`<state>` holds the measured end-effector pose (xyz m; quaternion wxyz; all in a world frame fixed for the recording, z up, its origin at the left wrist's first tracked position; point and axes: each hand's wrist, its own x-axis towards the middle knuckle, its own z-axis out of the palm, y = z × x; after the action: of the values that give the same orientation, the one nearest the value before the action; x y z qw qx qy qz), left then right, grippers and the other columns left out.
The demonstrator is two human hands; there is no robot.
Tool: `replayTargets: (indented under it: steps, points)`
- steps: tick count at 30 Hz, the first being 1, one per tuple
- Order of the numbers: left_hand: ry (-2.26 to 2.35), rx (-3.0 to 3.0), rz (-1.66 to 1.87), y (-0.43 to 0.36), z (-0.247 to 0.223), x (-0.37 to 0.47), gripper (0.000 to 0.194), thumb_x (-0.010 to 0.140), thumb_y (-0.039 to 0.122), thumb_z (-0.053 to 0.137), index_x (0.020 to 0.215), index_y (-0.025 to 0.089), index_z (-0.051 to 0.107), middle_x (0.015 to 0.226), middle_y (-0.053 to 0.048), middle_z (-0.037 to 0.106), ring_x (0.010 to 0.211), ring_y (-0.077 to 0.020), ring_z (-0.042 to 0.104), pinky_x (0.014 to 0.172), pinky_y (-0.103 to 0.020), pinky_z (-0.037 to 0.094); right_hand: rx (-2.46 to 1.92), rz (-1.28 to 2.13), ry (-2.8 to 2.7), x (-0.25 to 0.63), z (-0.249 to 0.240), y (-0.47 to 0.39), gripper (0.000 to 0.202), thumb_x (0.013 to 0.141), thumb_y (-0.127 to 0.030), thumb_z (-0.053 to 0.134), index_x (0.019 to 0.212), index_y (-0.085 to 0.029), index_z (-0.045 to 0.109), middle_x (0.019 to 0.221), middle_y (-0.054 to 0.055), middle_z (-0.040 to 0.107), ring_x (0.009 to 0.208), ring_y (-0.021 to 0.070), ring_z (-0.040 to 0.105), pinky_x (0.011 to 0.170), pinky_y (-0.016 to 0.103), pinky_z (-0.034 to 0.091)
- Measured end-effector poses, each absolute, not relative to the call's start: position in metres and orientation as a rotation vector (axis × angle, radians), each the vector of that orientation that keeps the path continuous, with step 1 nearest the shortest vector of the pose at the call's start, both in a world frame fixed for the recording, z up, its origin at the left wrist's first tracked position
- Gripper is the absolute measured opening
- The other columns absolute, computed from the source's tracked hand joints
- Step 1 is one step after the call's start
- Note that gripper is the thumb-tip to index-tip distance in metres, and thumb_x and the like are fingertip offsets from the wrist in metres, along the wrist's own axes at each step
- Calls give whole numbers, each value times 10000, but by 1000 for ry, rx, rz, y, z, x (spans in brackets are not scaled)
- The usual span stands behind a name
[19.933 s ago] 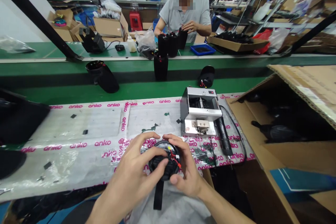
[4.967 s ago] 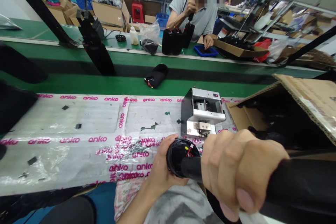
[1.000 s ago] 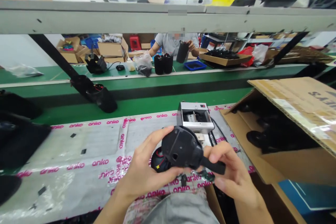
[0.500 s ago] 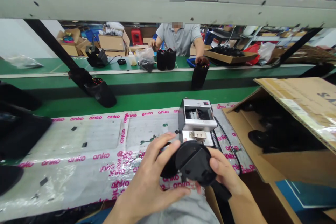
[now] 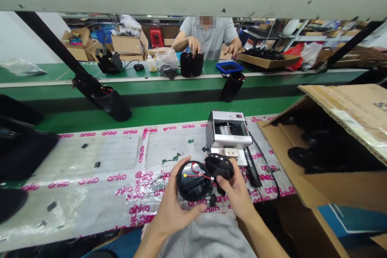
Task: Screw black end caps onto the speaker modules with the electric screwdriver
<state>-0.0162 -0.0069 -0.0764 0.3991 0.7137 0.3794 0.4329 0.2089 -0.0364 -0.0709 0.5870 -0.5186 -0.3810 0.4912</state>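
Housing left, cap right, held in half-curled hands near the table edge, with room leftward.

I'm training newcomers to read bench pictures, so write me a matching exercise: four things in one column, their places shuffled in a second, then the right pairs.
Things
1. wired black housing
2. flat round black part
3. silver machine
4. open cardboard box

Places
A. on the pink-lettered sheet
B. in the left hand
C. at the picture's right side, with dark parts inside
D. in the right hand

Pairs: 1-B, 2-D, 3-A, 4-C
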Motion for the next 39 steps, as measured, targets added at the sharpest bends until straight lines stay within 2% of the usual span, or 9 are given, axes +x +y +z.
replayTargets:
  steps: [6, 10, 14, 20, 25, 31, 35, 37, 39]
  points:
    - [902, 1798, 1279, -6, -93, -2, 922, 973, 602, 783, 1716, 254, 363, 1627, -220, 557, 1497, -424, 609, 1237, -606, 521, -1069, 1190, -1082, 200, -66, -47, 814, 956, -460, 847, 1660, -359, 451, 1749, 113, 514, 1604, 327, 542, 1356, 524, 432]
    - [818, 1821, 1207, -2, -89, -6, 884, 1026, 588, 710, 1737, 234, 323, 1664, -238, 528, 1521, -425, 593, 1238, -588, 525, -1034, 1259, -1056, 193, -74, -50, 1012, 862, -413, 958, 1715, -426, 414, 1883, 69, 287, 1686, 348, 431, 1372, 547, 408]
    - [821, 1851, 1339, 0, -92, 0, 824, 1020, 562, 714, 1691, 210, 390, 1547, -228, 613, 1405, -409, 675, 1158, -561, 583, -1001, 1235, -1023, 188, -83, -46, 982, 826, -433, 992, 1674, -426, 498, 1864, 72, 344, 1680, 329, 446, 1408, 539, 338]
    - [937, 1748, 1503, -7, -96, 18, 684, 1034, 520, 681, 1611, 203, 496, 1488, -188, 655, 1355, -361, 693, 1138, -509, 590, -1005, 1146, -934, 172, -79, -53, 912, 863, -413, 965, 1656, -406, 515, 1852, 92, 367, 1599, 322, 566, 1311, 490, 512]
    - [903, 1724, 1452, -7, -89, 15, 653, 1048, 488, 671, 1615, 224, 484, 1491, -173, 659, 1353, -350, 702, 1135, -491, 593, -1091, 1120, -828, 162, -80, -61, 929, 867, -428, 953, 1665, -353, 484, 1826, 134, 411, 1584, 360, 578, 1315, 538, 505]
    - [985, 1758, 1334, -10, -67, -4, 701, 1060, 477, 681, 1663, 259, 397, 1634, -197, 538, 1525, -394, 557, 1243, -577, 483, -1140, 1150, -838, 162, -81, -61, 993, 808, -442, 995, 1660, -360, 491, 1828, 129, 405, 1624, 388, 522, 1345, 562, 464]
    - [1080, 2001, 1570, -8, -35, -20, 173, 1010, 177, 740, 1145, 250, 661, 1131, -64, 690, 1140, -268, 659, 1037, -423, 529, -1146, 1123, -883, 163, -83, -61, 997, 803, -537, 984, 1661, -373, 503, 1814, 108, 431, 1636, 380, 505, 1367, 553, 433]
    - [1080, 2280, 1450, -5, -17, -23, 183, 979, 77, 743, 999, 241, 663, 976, -28, 696, 1010, -243, 633, 978, -396, 495, -1165, 1086, -910, 166, -86, -61, 925, 843, -623, 923, 1641, -358, 540, 1777, 111, 488, 1612, 386, 534, 1357, 560, 446]
    - [1100, 2476, 1252, -2, -5, -21, 165, 989, 102, 752, 1060, 237, 691, 1058, -44, 765, 1055, -269, 630, 1008, -419, 465, -1197, 1045, -901, 169, -88, -62, 782, 955, -670, 783, 1631, -344, 563, 1759, 108, 516, 1629, 376, 510, 1382, 580, 399]
